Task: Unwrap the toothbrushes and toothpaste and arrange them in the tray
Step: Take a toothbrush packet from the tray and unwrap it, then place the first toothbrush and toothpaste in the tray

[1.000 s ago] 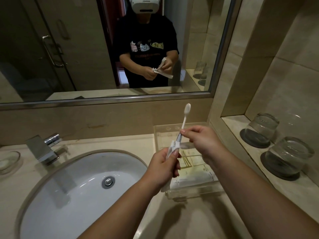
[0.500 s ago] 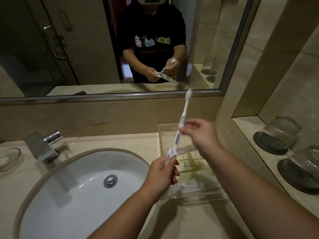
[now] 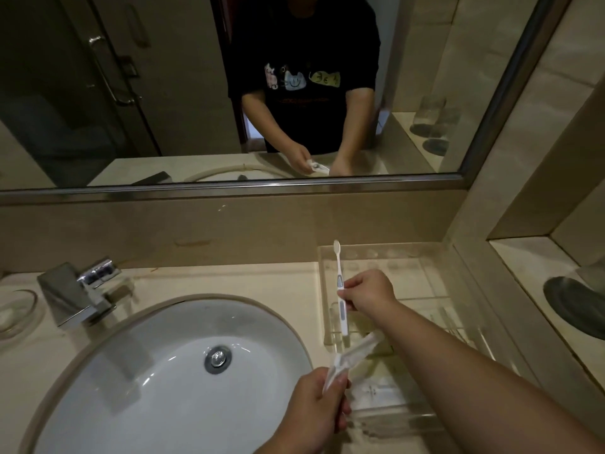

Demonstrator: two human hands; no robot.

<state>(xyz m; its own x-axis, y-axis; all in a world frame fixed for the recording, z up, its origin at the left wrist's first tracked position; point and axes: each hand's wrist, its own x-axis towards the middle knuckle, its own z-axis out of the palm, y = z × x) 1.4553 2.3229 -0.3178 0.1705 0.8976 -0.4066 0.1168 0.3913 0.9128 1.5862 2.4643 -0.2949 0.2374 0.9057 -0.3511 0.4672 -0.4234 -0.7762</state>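
Head camera, looking down over a bathroom counter [image 3: 262,280]: your right hand [image 3: 371,290] pinches a white toothbrush [image 3: 340,283] about midway along its handle, thumb and fingers curled round it. The brush is held nearly upright over the left edge of the clear tray [image 3: 393,253], bristles pointing toward the back wall. Whether its lower end touches the tray cannot be told. The brush is bare, clear of its wrapper [image 3: 355,350], which your left hand [image 3: 311,414] grips low in a closed fist. The crumpled, see-through sleeve sticks up from that fist and slants right toward the tray's near end. Wrapper and toothbrush sit near each other but apart. A flat pale packet [image 3: 376,389] lies in the near part of the tray, under your right forearm. Its print is too small to read. To the left, the oval white sink [image 3: 147,388] with a metal drain [image 3: 217,358] is set in the counter. A square chrome faucet [image 3: 73,296] stands behind it and a small clear dish [image 3: 14,314] sits at the far left. The mirror [image 3: 98,93] above reflects a person in a dark printed shirt, both hands low at the counter. On the shelf at right lies a dark round coaster [image 3: 569,304].
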